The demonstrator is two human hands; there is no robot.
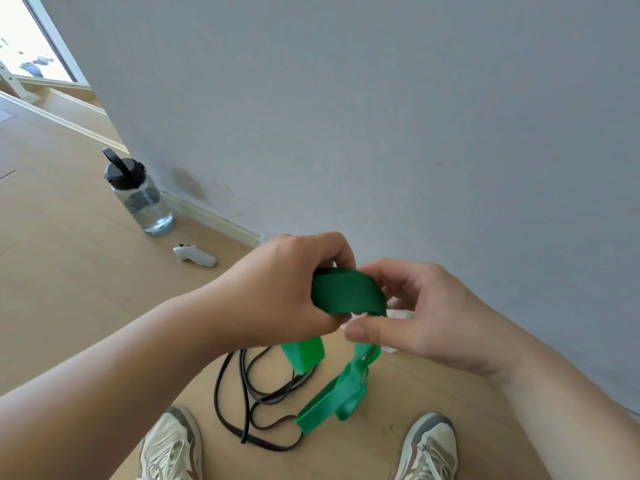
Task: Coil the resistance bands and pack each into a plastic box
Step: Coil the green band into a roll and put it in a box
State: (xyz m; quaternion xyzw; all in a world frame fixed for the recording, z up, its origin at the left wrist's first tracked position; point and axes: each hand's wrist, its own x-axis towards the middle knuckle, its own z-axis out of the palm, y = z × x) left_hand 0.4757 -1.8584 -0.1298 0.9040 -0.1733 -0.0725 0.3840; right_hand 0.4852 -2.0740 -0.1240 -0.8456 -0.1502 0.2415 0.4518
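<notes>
A green resistance band (pixel 346 292) is partly wound into a flat coil between my hands, at chest height above the floor. My left hand (pixel 287 289) grips the coil from the left. My right hand (pixel 415 313) pinches the coil's right edge with thumb and fingers. The loose rest of the green band hangs down twisted toward the floor. A black resistance band (pixel 242 400) lies in loose loops on the wooden floor below. A bit of clear plastic, perhaps a box (pixel 398 315), shows behind my right hand, mostly hidden.
A water bottle (pixel 140 194) with a black lid stands by the wall at the left. A white controller (pixel 195 256) lies on the floor near it. A grey wall (pixel 381 116) rises straight ahead. My two shoes (pixel 171 445) sit at the bottom edge.
</notes>
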